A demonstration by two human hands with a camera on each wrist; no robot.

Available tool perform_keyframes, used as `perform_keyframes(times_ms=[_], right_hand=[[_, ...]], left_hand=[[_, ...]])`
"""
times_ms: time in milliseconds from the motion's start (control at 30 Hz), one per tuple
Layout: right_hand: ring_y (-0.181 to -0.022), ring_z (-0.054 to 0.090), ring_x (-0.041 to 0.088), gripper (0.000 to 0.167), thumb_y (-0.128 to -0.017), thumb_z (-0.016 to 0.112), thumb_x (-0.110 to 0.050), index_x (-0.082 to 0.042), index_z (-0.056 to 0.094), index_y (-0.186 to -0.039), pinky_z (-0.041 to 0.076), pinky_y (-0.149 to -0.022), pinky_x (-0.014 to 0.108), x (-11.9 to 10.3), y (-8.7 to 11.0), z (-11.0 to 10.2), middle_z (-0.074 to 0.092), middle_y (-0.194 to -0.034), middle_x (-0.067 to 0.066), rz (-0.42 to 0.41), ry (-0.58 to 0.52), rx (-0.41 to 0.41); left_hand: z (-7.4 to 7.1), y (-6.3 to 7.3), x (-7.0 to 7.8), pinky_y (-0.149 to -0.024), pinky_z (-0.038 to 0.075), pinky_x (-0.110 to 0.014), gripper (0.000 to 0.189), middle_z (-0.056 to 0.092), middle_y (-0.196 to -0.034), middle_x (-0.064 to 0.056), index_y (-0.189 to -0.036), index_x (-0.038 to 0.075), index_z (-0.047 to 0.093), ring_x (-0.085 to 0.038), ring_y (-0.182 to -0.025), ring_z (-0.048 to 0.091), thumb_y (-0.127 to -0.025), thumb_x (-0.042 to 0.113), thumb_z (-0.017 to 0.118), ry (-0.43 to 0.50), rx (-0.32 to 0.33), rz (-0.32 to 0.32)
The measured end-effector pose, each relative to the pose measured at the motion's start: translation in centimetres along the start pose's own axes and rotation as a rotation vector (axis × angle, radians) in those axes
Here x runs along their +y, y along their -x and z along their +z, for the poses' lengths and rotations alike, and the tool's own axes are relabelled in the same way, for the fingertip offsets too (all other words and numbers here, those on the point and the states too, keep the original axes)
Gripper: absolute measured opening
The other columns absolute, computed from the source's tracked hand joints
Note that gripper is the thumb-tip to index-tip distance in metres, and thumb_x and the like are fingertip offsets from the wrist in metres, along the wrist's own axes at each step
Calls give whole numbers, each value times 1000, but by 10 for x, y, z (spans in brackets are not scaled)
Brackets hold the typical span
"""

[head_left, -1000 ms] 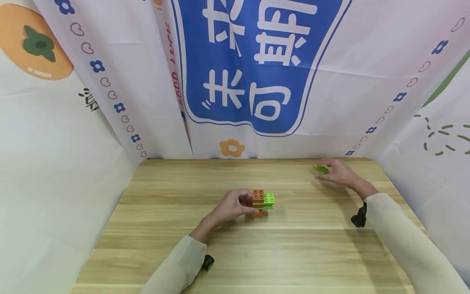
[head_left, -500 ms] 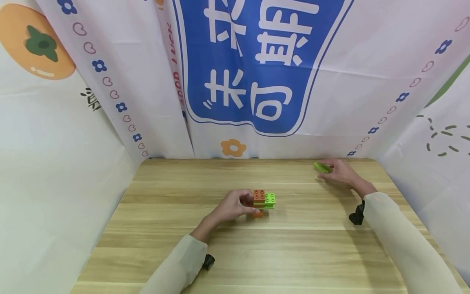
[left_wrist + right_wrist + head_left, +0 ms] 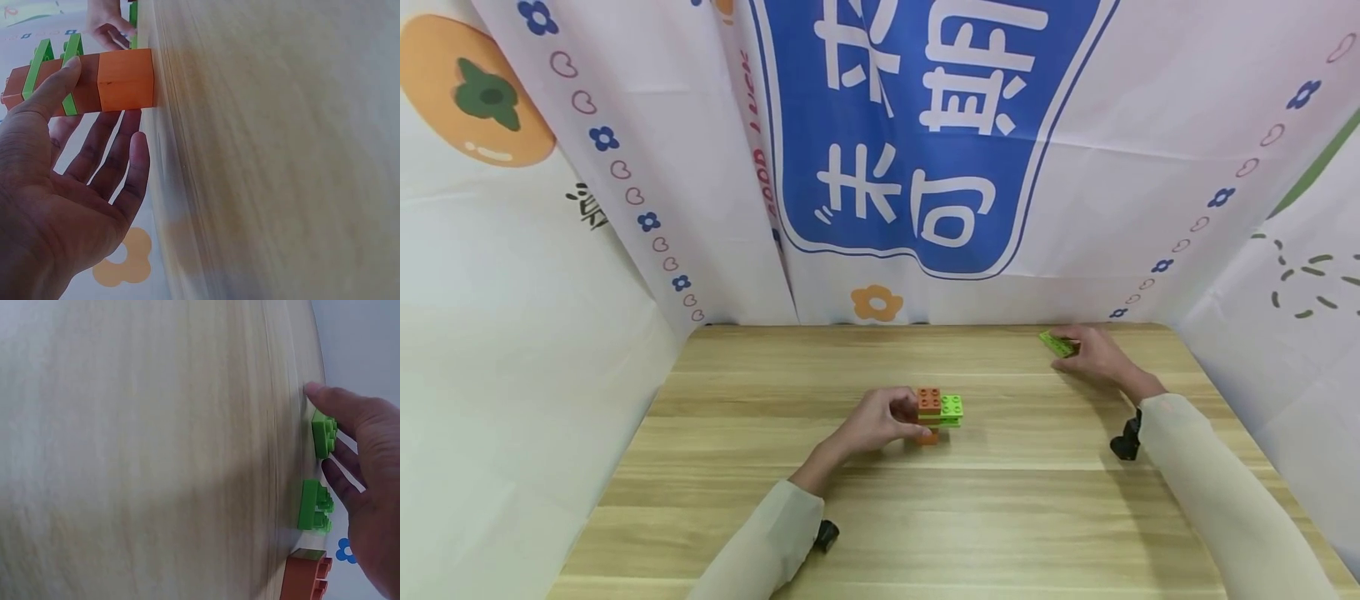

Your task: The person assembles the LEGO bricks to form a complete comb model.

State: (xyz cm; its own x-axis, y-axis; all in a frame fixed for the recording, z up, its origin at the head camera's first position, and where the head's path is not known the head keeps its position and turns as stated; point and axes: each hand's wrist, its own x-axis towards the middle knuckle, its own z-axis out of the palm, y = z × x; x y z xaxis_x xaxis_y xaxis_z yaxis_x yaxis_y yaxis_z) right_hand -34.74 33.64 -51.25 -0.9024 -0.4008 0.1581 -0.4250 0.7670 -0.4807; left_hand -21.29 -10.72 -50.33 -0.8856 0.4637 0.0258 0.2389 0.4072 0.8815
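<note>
In the head view my left hand (image 3: 874, 421) grips an upright stack of orange and brown building bricks (image 3: 928, 402). Two green plates (image 3: 70, 103) are layered into it and jut out to one side. Its bright orange bottom brick (image 3: 126, 79) is close to the tabletop, with my thumb and fingers higher on the stack. At the back right, my right hand (image 3: 1097, 354) is spread around a green building brick (image 3: 323, 434) low on the table. The thumb stands apart from it; other fingers are partly hidden behind it.
A second green brick (image 3: 309, 505) and a red-orange brick (image 3: 302, 576) stand beside the right hand. The wooden table (image 3: 820, 358) meets a printed cloth wall (image 3: 737, 292) along its back edge, close behind that hand.
The green piece by my right hand was tilted and now lies flatter. The right thumb has drawn slightly away from it. My left hand holds the stack in the same place.
</note>
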Motion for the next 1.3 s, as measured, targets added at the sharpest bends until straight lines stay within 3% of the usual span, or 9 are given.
perform_keyframes(times_ms=[300,833,1300], right_hand=[[-115,66,53,56,-84,86,0,9,64,-135,54,-97,63,-6,-2,4,65,-131,34,-18,-66,-5],[-114,68,45,53,-87,84,2,9,65,-135,56,-97,56,-16,-4,12,68,-131,30,-24,-109,-42],[-102,71,36,42,-85,85,1,7,72,-125,60,-89,51,-24,-1,18,73,-120,27,-51,-71,-39]], left_hand=[[0,1,1,-74,54,-25,25,73,-100,2,-101,13,72,-17,-87,64,-86,20,91,4,8,8],[-1,1,2,-74,53,-26,25,72,-99,3,-102,15,72,-15,-85,63,-86,21,91,-14,5,23],[-1,0,1,-74,54,-26,25,73,-99,4,-102,15,73,-14,-85,63,-86,20,91,-29,6,18]])
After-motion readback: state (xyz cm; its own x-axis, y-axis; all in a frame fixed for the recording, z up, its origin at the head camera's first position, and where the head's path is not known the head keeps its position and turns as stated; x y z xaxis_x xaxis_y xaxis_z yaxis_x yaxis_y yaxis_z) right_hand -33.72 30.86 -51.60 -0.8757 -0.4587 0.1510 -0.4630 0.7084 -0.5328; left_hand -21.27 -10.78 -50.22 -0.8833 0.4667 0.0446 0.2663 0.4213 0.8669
